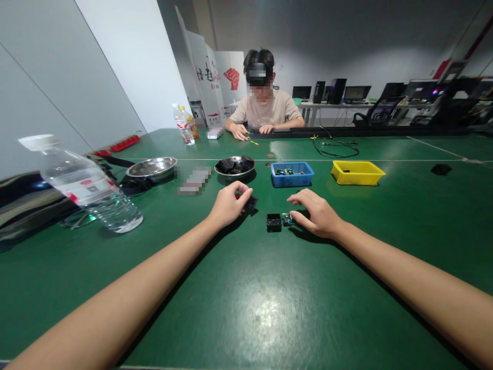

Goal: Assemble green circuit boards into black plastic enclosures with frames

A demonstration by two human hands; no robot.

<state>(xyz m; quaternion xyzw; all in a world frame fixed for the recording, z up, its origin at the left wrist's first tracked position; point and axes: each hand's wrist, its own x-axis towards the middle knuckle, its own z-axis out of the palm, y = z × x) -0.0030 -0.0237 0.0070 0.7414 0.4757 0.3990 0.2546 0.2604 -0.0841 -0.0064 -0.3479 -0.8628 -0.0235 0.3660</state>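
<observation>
My left hand (231, 204) is closed on a small black plastic cover (251, 203), pinched between thumb and fingers just above the green table. To its right an open-topped black plastic box (274, 223) sits on the table. Against that box's right side lies a small circuit board (287, 220) with green and blue parts. My right hand (314, 213) is beside the board, thumb and fingers apart, the thumb close to the board's edge. Whether the thumb touches it I cannot tell.
Beyond my hands stand a metal bowl of black parts (235, 168), a blue bin of circuit boards (291, 174) and a yellow bin (357, 173). At left are a water bottle (87, 185) and a metal dish (152, 168). A co-worker (265, 105) sits opposite, near black cables (335, 148).
</observation>
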